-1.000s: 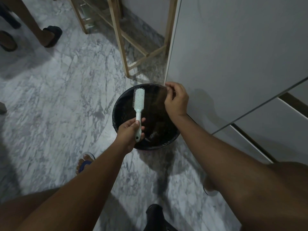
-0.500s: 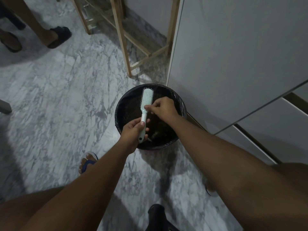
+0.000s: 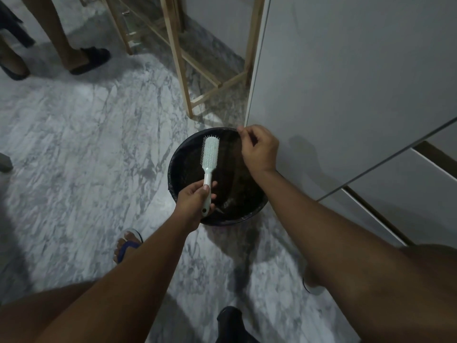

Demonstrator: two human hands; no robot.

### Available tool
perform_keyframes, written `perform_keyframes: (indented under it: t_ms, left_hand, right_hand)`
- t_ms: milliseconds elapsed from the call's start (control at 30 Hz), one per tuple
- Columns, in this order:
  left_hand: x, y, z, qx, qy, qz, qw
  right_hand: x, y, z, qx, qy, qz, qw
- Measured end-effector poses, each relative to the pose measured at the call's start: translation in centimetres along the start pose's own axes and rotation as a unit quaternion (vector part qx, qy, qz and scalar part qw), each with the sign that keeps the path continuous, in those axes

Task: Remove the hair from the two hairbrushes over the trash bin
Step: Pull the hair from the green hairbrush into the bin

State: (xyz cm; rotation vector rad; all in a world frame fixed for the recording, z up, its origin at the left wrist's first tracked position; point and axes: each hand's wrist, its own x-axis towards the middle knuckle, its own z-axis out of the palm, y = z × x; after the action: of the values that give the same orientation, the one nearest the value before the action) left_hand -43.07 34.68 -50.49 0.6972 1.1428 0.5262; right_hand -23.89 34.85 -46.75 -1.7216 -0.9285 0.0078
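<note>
A pale mint hairbrush (image 3: pixel 209 154) is held by its handle in my left hand (image 3: pixel 195 198), bristles up, over a round black trash bin (image 3: pixel 178 169) on the floor. My right hand (image 3: pixel 259 151) hovers over the bin's far right rim, apart from the brush, thumb and fingers pinched together. Strands too fine to make out may be in the pinch. Only one brush is in view.
The bin stands against a white cabinet (image 3: pixel 346 82) on the right. A light wooden frame (image 3: pixel 183 78) stands behind it. Another person's legs in dark slippers (image 3: pixel 89 59) are at the top left. My left foot in a blue sandal (image 3: pixel 127 245) rests on the marble floor.
My right hand, which was on the brush bristles half a second ago, has pulled away up and right to the bin's far rim. The brush has stayed over the bin.
</note>
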Motion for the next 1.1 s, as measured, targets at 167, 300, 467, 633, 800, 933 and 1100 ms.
perform_keyframes:
  t_ms: [167, 300, 467, 633, 800, 933, 1100]
  left_hand:
    - [-0.1, 0.4, -0.2, -0.001, -0.019, 0.007, 1.000]
    - [-0.2, 0.7, -0.3, 0.013, -0.042, 0.003, 0.999]
    - [-0.4, 0.7, -0.3, 0.025, -0.056, -0.001, 0.998]
    - [-0.1, 0.8, -0.7, 0.022, -0.050, 0.002, 0.998]
    - [0.1, 0.5, -1.0, 0.009, -0.027, -0.001, 1.000]
    - [0.2, 0.0, -2.1, 0.002, 0.005, -0.010, 1.000]
    - [-0.2, -0.1, -1.8, -0.003, -0.031, -0.012, 0.999]
  right_hand:
    - [-1.3, 2.1, 0.4, -0.168, -0.261, 0.191, 0.931]
    - [-1.8, 0.7, 0.4, -0.094, -0.342, 0.238, 0.904]
    - [-1.4, -0.7, 1.4, 0.032, -0.358, 0.319, 0.877]
    - [-1.3, 0.3, 1.1, -0.061, -0.386, 0.203, 0.898]
    - [-0.6, -0.4, 1.1, -0.021, -0.277, 0.196, 0.941]
    - [1.5, -1.9, 1.2, 0.026, -0.127, 0.212, 0.969]
    - [0.8, -1.3, 1.8, 0.034, -0.180, 0.283, 0.941]
